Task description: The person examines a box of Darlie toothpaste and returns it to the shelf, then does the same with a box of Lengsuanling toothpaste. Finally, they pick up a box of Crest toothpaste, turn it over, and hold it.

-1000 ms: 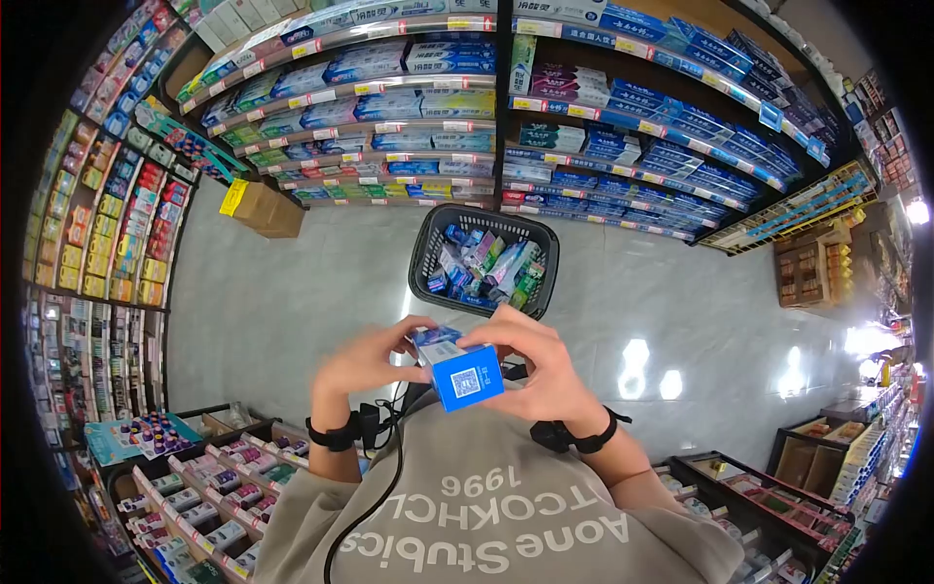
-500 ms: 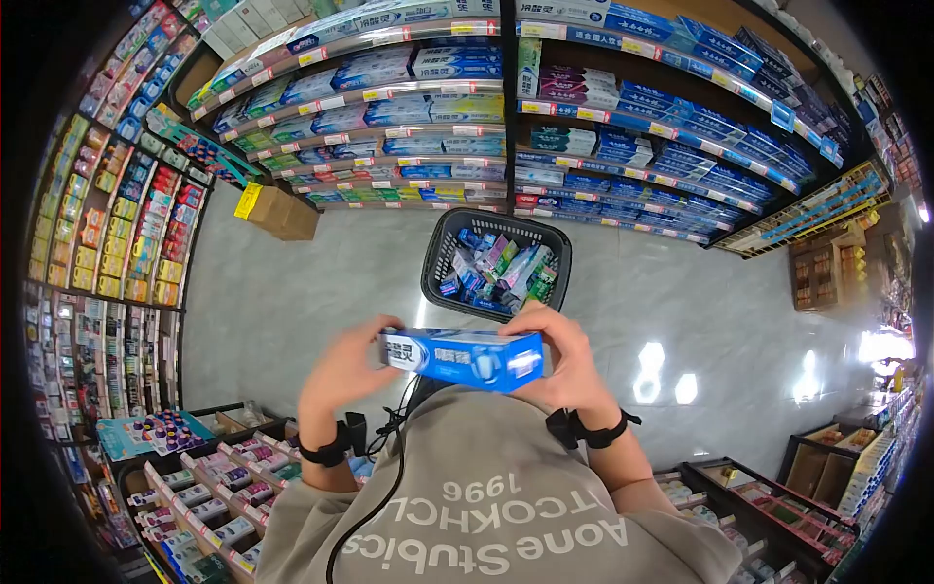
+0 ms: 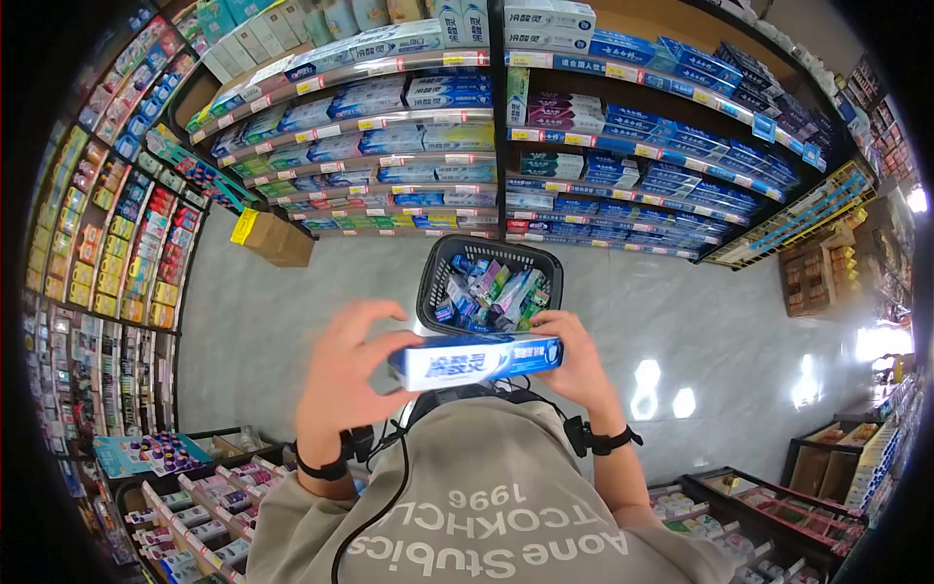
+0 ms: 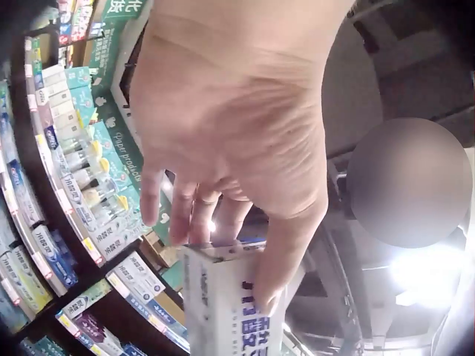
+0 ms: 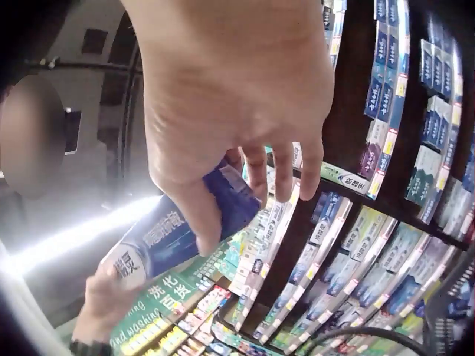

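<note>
Item in hand: long blue-and-white rectangular cardboard carton [image 3: 479, 361] with printed lettering, held lengthwise across the front of the body.
Item location: off the floor, between the two hands, close to the body side of the basket in the head view.
Left hand: grips one end of the carton; in the left wrist view the thumb of the left hand [image 3: 341, 378] lies on a printed face and the fingers are at the end.
Right hand: clamped on the other end, the thumb of the right hand [image 3: 581, 370] along one face and fingers on the opposite side.
Basket: black plastic basket [image 3: 426, 292] with perforated walls, standing on the glossy grey floor [image 3: 360, 258].
Basket contents: jumbled small multicoloured cartons [image 3: 496, 292], in blue, green, white and pink.
Shelving: tiered dark-framed shelving [image 3: 389, 119] beyond the basket, stocked with rows of boxes, price labels along its edges.
Floor stock: brown cardboard box [image 3: 282, 241] with a yellow patch, near the foot of the shelving.
Clothing: grey-beige shirt [image 3: 486, 438] with white lettering; black strap on each wrist.
Cable: thin black cable [image 3: 402, 477] running down the shirt.
</note>
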`<state>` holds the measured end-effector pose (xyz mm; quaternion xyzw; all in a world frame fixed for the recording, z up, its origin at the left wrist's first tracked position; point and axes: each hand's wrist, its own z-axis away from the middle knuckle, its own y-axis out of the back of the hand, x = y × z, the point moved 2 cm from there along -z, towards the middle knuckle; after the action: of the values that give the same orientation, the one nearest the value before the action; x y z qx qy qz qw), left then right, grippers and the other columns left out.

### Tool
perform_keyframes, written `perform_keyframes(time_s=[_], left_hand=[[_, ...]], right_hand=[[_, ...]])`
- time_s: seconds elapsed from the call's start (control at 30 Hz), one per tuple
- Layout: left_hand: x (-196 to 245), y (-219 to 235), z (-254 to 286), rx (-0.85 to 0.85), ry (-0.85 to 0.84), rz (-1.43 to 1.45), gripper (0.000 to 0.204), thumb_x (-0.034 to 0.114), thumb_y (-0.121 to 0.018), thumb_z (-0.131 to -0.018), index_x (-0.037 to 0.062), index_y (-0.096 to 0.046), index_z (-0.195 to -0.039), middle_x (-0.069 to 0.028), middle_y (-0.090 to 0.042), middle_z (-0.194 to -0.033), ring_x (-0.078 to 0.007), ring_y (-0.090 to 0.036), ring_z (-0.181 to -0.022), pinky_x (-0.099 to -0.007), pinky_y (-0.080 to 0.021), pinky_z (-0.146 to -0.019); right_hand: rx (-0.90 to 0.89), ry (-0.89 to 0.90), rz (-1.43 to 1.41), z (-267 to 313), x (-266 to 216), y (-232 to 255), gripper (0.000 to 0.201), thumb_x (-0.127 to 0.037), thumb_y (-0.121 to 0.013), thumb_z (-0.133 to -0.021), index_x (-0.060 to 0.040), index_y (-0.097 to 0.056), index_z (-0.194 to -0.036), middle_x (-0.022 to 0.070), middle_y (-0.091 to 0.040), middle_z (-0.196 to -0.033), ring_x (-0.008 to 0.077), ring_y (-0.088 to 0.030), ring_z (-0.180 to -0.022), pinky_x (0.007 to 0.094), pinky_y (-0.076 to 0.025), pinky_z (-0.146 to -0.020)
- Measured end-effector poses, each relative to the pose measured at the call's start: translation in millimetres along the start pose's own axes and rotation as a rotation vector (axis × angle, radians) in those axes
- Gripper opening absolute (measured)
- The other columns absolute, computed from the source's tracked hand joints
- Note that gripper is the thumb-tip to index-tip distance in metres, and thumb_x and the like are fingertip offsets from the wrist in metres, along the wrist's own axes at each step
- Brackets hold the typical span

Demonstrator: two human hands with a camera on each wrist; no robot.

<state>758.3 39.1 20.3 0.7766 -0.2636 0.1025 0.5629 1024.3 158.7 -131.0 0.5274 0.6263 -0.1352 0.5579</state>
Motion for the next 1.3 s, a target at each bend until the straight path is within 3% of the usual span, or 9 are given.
perform_keyframes(time_s=[0.17,0.3,0.8,0.9,1.0,1.03,1.13,1.17,1.3], left_hand=[[28.7,-29.0,-4.8,-0.090,-0.123,0.048,0.052,0.022,-0.090,-0.058,0.0095,-0.069,-0.104,-0.0089,-0.063,-0.123,-0.0319,-0.062,-0.111,-0.0426,-0.048,-0.093],[40.0,-45.2,-2.1,-0.123,-0.148,0.161,0.056,0.026,-0.091,-0.060,0.0078,-0.063,-0.105,-0.0077,-0.067,-0.116,-0.0291,-0.066,-0.103,-0.0402,-0.049,-0.088],[39.2,-46.0,6.1,-0.130,-0.090,0.231,0.054,0.028,-0.089,-0.067,0.0093,-0.059,-0.109,-0.0075,-0.066,-0.108,-0.0293,-0.068,-0.092,-0.0397,-0.053,-0.080],[28.1,-45.5,11.2,-0.156,-0.003,0.352,0.061,0.028,-0.089,-0.068,0.0079,-0.060,-0.117,-0.0099,-0.069,-0.108,-0.0324,-0.069,-0.095,-0.0399,-0.055,-0.080],[14.8,-36.2,15.9,-0.257,0.283,0.478,0.065,0.022,-0.094,-0.066,0.0064,-0.062,-0.120,-0.0120,-0.072,-0.109,-0.0315,-0.071,-0.100,-0.0395,-0.055,-0.090],[7.5,-31.1,19.9,-0.211,0.264,0.481,0.074,0.022,-0.091,-0.070,0.0099,-0.058,-0.135,-0.0130,-0.072,-0.114,-0.0319,-0.071,-0.105,-0.0390,-0.056,-0.091],[-10.9,-11.2,21.5,-0.036,0.295,0.458,0.078,0.016,-0.095,-0.067,0.0066,-0.058,-0.136,-0.0090,-0.073,-0.111,-0.0201,-0.070,-0.104,-0.0341,-0.054,-0.093],[-15.7,-1.8,23.1,0.007,0.306,0.391,0.077,0.011,-0.091,-0.071,0.0059,-0.056,-0.140,-0.0062,-0.071,-0.115,-0.0177,-0.067,-0.106,-0.0330,-0.053,-0.094],[-58.0,-7.9,39.7,0.179,0.599,0.846,0.061,0.006,-0.084,-0.083,0.0079,-0.057,-0.138,-0.0070,-0.070,-0.108,-0.0127,-0.066,-0.100,-0.0287,-0.053,-0.089]], right_hand=[[-0.143,-0.013,0.115,12.6,13.0,-27.7,0.043,0.000,-0.080,-0.067,-0.0035,-0.063,-0.106,0.0132,-0.068,-0.113,0.0357,-0.064,-0.108,0.0415,-0.053,-0.093],[-0.206,-0.027,-0.068,19.7,6.5,-45.8,0.044,-0.004,-0.081,-0.069,-0.0049,-0.064,-0.110,0.0138,-0.066,-0.109,0.0358,-0.064,-0.103,0.0410,-0.054,-0.089],[-0.295,-0.020,-0.158,11.0,-9.4,-56.4,0.042,-0.004,-0.081,-0.070,-0.0041,-0.062,-0.108,0.0140,-0.062,-0.106,0.0359,-0.062,-0.101,0.0405,-0.052,-0.087],[-0.312,0.002,-0.099,12.8,-3.7,-58.1,0.044,-0.002,-0.082,-0.068,-0.0047,-0.063,-0.108,0.0132,-0.062,-0.106,0.0350,-0.062,-0.101,0.0399,-0.052,-0.087],[-0.272,-0.008,-0.092,8.7,-1.2,-54.9,0.048,0.000,-0.082,-0.065,-0.0053,-0.063,-0.109,0.0131,-0.062,-0.106,0.0351,-0.062,-0.101,0.0397,-0.052,-0.087],[-0.254,-0.034,-0.106,7.0,2.0,-52.3,0.050,0.001,-0.084,-0.065,-0.0049,-0.062,-0.110,0.0108,-0.062,-0.105,0.0302,-0.064,-0.101,0.0373,-0.053,-0.088],[-0.253,-0.280,-0.333,-5.0,5.5,-38.2,0.053,0.002,-0.086,-0.067,-0.0047,-0.061,-0.114,0.0063,-0.061,-0.105,0.0218,-0.063,-0.101,0.0347,-0.052,-0.090],[-0.245,-0.245,-0.453,-8.5,14.8,-35.8,0.057,0.002,-0.087,-0.069,-0.0061,-0.060,-0.119,0.0019,-0.060,-0.108,0.0147,-0.060,-0.102,0.0322,-0.051,-0.092],[-0.067,-0.280,-0.909,-36.0,9.7,-28.8,0.052,-0.006,-0.085,-0.079,-0.0074,-0.059,-0.124,0.0005,-0.060,-0.110,0.0108,-0.058,-0.104,0.0280,-0.050,-0.090]])
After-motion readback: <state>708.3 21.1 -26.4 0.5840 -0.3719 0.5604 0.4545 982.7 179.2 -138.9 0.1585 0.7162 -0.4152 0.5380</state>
